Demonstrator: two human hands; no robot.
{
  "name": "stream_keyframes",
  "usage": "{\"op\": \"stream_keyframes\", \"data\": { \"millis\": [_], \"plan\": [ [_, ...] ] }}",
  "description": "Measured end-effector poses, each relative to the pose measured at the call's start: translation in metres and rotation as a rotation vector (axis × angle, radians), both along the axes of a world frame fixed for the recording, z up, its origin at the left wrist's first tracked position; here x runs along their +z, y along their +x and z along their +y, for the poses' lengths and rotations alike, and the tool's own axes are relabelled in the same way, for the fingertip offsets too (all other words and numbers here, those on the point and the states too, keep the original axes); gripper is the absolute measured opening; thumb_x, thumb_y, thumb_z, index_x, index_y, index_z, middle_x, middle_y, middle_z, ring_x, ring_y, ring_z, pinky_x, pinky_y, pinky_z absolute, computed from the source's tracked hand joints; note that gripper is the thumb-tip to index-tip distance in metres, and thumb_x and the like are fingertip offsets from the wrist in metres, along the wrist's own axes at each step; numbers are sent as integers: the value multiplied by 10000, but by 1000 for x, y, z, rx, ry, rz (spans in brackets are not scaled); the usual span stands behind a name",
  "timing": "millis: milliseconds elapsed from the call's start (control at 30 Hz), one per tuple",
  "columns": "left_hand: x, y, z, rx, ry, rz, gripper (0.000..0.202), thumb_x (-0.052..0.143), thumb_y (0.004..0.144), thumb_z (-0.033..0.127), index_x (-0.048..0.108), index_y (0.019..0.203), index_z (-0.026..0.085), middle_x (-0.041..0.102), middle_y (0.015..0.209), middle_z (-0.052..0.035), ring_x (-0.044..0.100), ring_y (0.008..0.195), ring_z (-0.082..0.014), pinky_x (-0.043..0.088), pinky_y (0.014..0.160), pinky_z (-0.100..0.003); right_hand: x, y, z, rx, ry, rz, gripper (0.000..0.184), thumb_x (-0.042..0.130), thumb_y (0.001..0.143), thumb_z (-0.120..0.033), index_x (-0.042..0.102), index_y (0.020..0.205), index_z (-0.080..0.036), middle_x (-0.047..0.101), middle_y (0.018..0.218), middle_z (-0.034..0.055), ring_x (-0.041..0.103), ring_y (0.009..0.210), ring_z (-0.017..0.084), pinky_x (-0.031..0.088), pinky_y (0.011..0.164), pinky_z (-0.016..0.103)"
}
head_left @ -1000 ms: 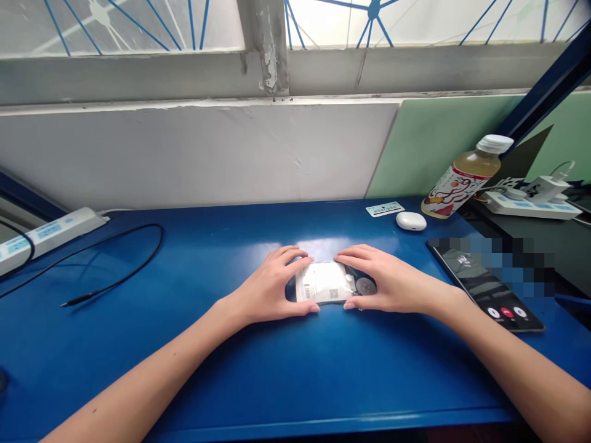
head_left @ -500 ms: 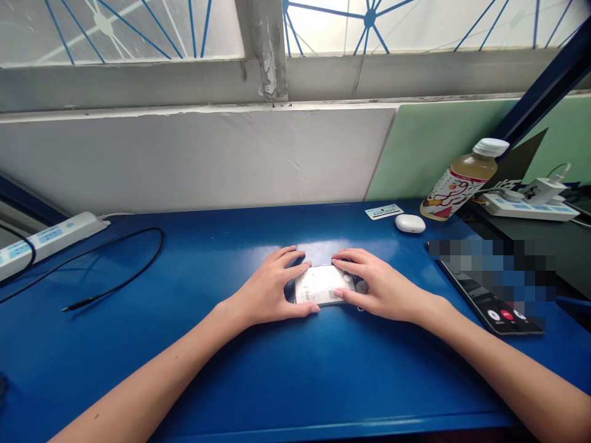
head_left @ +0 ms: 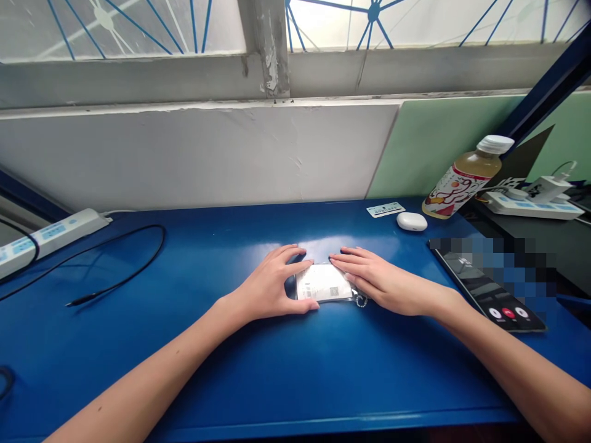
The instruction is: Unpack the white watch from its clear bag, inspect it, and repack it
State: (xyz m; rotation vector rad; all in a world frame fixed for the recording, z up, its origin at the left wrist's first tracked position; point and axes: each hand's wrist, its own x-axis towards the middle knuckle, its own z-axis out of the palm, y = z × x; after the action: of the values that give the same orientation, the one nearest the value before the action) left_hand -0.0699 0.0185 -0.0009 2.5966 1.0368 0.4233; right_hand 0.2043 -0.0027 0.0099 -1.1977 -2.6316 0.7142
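A small clear packet with a white label and printed codes [head_left: 323, 283] lies flat on the blue table [head_left: 286, 381]. My left hand [head_left: 268, 286] clasps its left end, fingers over the far edge and thumb along the near edge. My right hand [head_left: 383, 283] lies flat on the packet's right part, fingers stretched out and pointing left. A short ball chain [head_left: 361, 301] peeks out under the right hand.
A phone with a call screen [head_left: 489, 289] lies to the right. Behind it are a white earbud case [head_left: 410, 221], a small label card [head_left: 385, 209] and a drink bottle [head_left: 466, 178]. A power strip [head_left: 46, 237] and a black cable [head_left: 133, 271] sit at the left.
My right hand has gone from gripping the packet's right end to lying flat over it, covering the round thing inside. The left hand has stayed put.
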Motion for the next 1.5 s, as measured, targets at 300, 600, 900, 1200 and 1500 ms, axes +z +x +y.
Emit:
{"op": "stream_keyframes", "data": {
  "millis": [300, 600, 900, 1200, 1500],
  "plan": [
    [1, 2, -2, 4, 14, 18, 781, 780, 698, 603, 624, 1315, 151, 521, 1432, -201, 423, 1369, -396, 394, 1090, -559, 0, 7, 2, -4, -80, 56, 486, 338, 1026, -317, 427, 1498, -241, 387, 1575, 36, 236, 1493, 300, 293, 1181, 551],
    [10, -1, -3, -19, 21, -9, 645, 784, 704, 512, 639, 1236, 179, 579, 1369, -157, 459, 1341, -372, 416, 1078, -535, -1, 10, 5, 2, 260, 125, 485, 500, 881, -94, 616, 1327, -246, 613, 1379, 84, 498, 1336, 296, 469, 1067, 508],
    [6, 2, -7, -5, 57, 61, 770, 693, 770, 503, 498, 1382, 78, 487, 1454, -220, 362, 1409, -393, 332, 1143, -554, -3, 7, 7, 9, 312, 75, 271, 561, 899, -169, 741, 1095, -215, 723, 1028, 98, 610, 1087, 287, 550, 896, 449],
    [-2, 6, -7, 5, 17, 15, 619, 627, 872, 537, 519, 1343, 151, 539, 1420, -173, 336, 1432, -369, 204, 1175, -614, 2, 7, 4, -55, 277, 91, 422, 670, 864, -321, 659, 1272, -216, 739, 1037, 110, 644, 1041, 286, 553, 869, 445],
    [3, 7, -10, -16, 77, -47, 499, 648, 871, 430, 539, 1300, 198, 602, 1344, -114, 386, 1404, -343, 196, 1185, -592, -2, 3, 3, -5, 421, 181, 164, 676, 880, -356, 756, 979, -251, 592, 1352, 114, 493, 1294, 331, 488, 1007, 545]
  ]
}}
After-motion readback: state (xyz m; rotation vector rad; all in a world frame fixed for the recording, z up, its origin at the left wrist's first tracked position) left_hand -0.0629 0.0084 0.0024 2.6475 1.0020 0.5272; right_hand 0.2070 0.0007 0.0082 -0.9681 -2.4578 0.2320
